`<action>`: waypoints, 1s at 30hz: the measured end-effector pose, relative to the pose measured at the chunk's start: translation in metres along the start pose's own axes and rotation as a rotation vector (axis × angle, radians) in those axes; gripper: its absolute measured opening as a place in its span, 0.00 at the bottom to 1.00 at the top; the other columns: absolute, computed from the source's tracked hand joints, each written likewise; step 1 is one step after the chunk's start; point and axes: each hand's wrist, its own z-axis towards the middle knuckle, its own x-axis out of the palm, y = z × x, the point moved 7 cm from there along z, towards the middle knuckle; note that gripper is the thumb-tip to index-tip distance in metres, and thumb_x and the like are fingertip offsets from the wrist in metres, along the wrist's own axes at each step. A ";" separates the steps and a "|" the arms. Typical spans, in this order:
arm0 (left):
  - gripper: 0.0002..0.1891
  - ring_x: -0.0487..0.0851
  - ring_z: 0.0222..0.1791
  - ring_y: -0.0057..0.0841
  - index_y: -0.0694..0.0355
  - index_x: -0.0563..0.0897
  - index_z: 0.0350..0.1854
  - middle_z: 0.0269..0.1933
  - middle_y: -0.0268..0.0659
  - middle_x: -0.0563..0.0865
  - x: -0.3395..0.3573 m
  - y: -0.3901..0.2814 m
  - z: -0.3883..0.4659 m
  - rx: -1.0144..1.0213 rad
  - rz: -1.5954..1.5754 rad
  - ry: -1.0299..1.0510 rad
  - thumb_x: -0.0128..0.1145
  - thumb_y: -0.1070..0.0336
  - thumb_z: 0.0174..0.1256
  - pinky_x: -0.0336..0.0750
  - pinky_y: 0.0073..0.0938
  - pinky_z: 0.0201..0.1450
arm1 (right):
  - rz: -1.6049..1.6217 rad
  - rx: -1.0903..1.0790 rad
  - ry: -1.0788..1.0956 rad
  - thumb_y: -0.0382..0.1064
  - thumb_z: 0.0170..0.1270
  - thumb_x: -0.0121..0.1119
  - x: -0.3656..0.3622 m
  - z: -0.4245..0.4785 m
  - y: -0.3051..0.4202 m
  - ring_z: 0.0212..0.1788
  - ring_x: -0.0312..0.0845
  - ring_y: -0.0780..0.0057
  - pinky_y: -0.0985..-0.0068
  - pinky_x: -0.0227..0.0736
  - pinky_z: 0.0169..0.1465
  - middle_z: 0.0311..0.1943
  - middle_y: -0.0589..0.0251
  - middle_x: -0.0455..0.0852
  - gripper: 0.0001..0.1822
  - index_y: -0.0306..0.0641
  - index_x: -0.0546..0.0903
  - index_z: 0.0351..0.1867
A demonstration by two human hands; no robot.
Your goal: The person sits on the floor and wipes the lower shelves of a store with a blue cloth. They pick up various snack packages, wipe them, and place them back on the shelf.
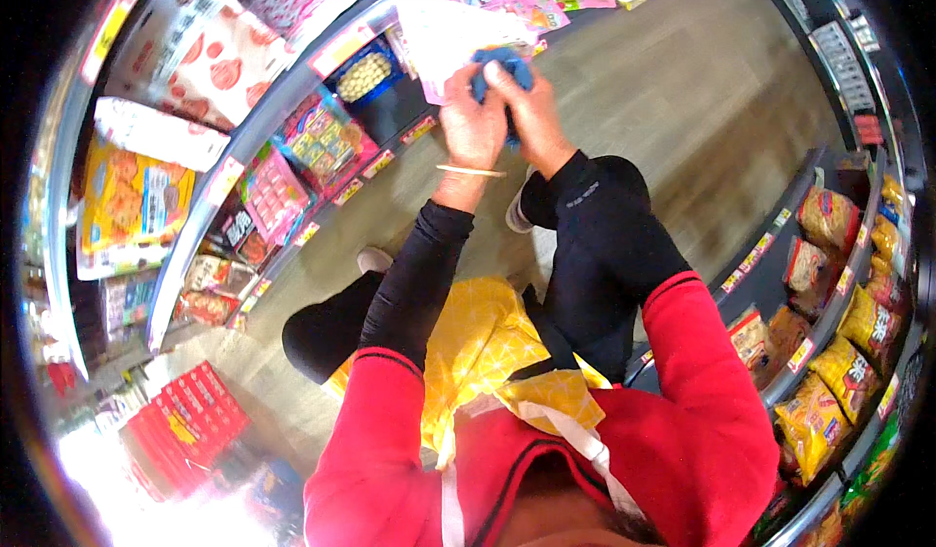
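Observation:
Both my hands come together in front of the lower shelf on the left side of the aisle. My left hand (474,126) is closed on a bunched blue cloth (521,70), and a thin pale band circles that wrist. From the other side my right hand (537,119) grips the same cloth, its thumb pressed on top. A bit of blue also shows below, between the two hands. Just beyond my fingers is a white and pink packet (442,39), washed out by glare. The curled fingers hide part of the cloth.
Snack packets fill the left shelves, among them a yellow bag (128,196) and a pink candy pack (274,196). A blue tray (365,75) sits on the lower shelf. Bagged noodles (826,214) line the right shelf. Red boxes (190,423) stand behind on the left.

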 end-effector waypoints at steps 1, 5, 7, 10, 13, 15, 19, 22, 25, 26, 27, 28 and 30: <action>0.23 0.80 0.44 0.32 0.70 0.76 0.52 0.47 0.46 0.82 0.005 0.000 -0.005 -0.038 -0.068 0.097 0.60 0.61 0.57 0.73 0.29 0.49 | -0.046 0.027 -0.108 0.44 0.58 0.64 -0.009 -0.002 0.003 0.36 0.76 0.79 0.78 0.72 0.40 0.38 0.65 0.82 0.20 0.33 0.78 0.46; 0.26 0.76 0.45 0.21 0.65 0.68 0.63 0.56 0.40 0.78 0.006 -0.019 -0.059 -0.173 -0.438 0.412 0.54 0.64 0.64 0.71 0.22 0.49 | -0.044 0.240 -0.502 0.46 0.55 0.63 -0.086 0.015 -0.016 0.30 0.77 0.76 0.76 0.72 0.34 0.32 0.64 0.82 0.19 0.29 0.79 0.39; 0.24 0.82 0.44 0.29 0.61 0.68 0.62 0.52 0.47 0.80 -0.012 0.008 -0.100 -0.095 -0.165 0.359 0.55 0.64 0.63 0.75 0.29 0.46 | 0.174 0.091 -0.459 0.46 0.55 0.62 -0.114 0.023 -0.004 0.31 0.78 0.73 0.74 0.74 0.35 0.31 0.64 0.81 0.18 0.31 0.79 0.37; 0.23 0.79 0.48 0.51 0.65 0.74 0.54 0.48 0.57 0.80 -0.021 0.114 -0.185 -0.295 0.409 0.597 0.53 0.56 0.61 0.73 0.43 0.52 | 0.362 -0.044 -0.506 0.44 0.59 0.58 -0.141 0.022 0.033 0.31 0.79 0.69 0.71 0.77 0.37 0.31 0.64 0.80 0.14 0.33 0.77 0.37; 0.26 0.79 0.46 0.53 0.69 0.78 0.48 0.45 0.59 0.80 -0.003 0.211 -0.271 -0.372 0.566 1.013 0.50 0.48 0.61 0.72 0.44 0.52 | 0.400 -0.040 -0.495 0.42 0.61 0.54 -0.148 0.004 0.070 0.32 0.79 0.69 0.70 0.76 0.35 0.30 0.63 0.80 0.10 0.39 0.77 0.36; 0.30 0.78 0.51 0.49 0.70 0.76 0.52 0.52 0.59 0.78 0.020 0.216 -0.308 -0.460 0.590 1.354 0.51 0.45 0.60 0.70 0.43 0.56 | 0.402 -0.125 -0.403 0.43 0.62 0.54 -0.157 0.000 0.095 0.31 0.78 0.70 0.70 0.75 0.32 0.30 0.65 0.80 0.09 0.41 0.77 0.35; 0.35 0.69 0.63 0.37 0.60 0.70 0.62 0.61 0.53 0.72 0.040 0.309 -0.410 -0.427 0.190 1.438 0.54 0.41 0.56 0.61 0.38 0.65 | 0.383 -0.138 -0.417 0.45 0.62 0.53 -0.139 0.010 0.108 0.29 0.77 0.72 0.70 0.72 0.29 0.29 0.67 0.80 0.10 0.43 0.77 0.34; 0.35 0.64 0.66 0.34 0.55 0.68 0.64 0.63 0.51 0.70 0.054 0.283 -0.414 -0.139 0.178 1.708 0.54 0.41 0.57 0.57 0.37 0.68 | 0.374 -0.112 -0.476 0.45 0.62 0.53 -0.154 0.023 0.095 0.28 0.76 0.73 0.71 0.71 0.28 0.28 0.68 0.80 0.10 0.43 0.77 0.34; 0.34 0.59 0.69 0.32 0.48 0.66 0.66 0.65 0.48 0.69 0.050 0.259 -0.415 -0.059 0.129 1.819 0.53 0.41 0.58 0.53 0.35 0.69 | 0.366 -0.073 -0.510 0.45 0.62 0.54 -0.159 0.035 0.075 0.28 0.76 0.73 0.71 0.72 0.29 0.28 0.69 0.80 0.10 0.43 0.77 0.34; 0.32 0.57 0.70 0.32 0.46 0.65 0.67 0.65 0.47 0.69 0.046 0.258 -0.410 -0.168 0.089 1.755 0.52 0.42 0.60 0.52 0.35 0.70 | 0.369 -0.069 -0.522 0.45 0.62 0.54 -0.159 0.040 0.071 0.28 0.76 0.73 0.71 0.72 0.29 0.28 0.68 0.80 0.09 0.43 0.77 0.34; 0.31 0.56 0.71 0.32 0.43 0.65 0.67 0.65 0.45 0.69 0.045 0.260 -0.405 -0.268 0.045 1.679 0.51 0.43 0.61 0.52 0.35 0.70 | 0.370 -0.068 -0.530 0.45 0.62 0.54 -0.162 0.045 0.068 0.28 0.76 0.73 0.71 0.72 0.29 0.28 0.68 0.80 0.09 0.43 0.77 0.34; 0.30 0.56 0.70 0.32 0.43 0.65 0.66 0.64 0.46 0.69 0.044 0.260 -0.400 -0.347 0.006 1.613 0.51 0.43 0.61 0.52 0.35 0.69 | 0.419 -0.080 -0.479 0.44 0.63 0.54 -0.162 0.052 0.063 0.29 0.77 0.73 0.73 0.73 0.31 0.29 0.68 0.80 0.09 0.42 0.77 0.33; 0.29 0.57 0.68 0.33 0.45 0.66 0.64 0.63 0.46 0.70 0.042 0.260 -0.398 -0.411 -0.018 1.575 0.52 0.43 0.61 0.53 0.36 0.68 | 0.425 -0.109 -0.454 0.43 0.63 0.53 -0.160 0.055 0.062 0.31 0.78 0.74 0.73 0.74 0.33 0.30 0.67 0.81 0.09 0.42 0.78 0.34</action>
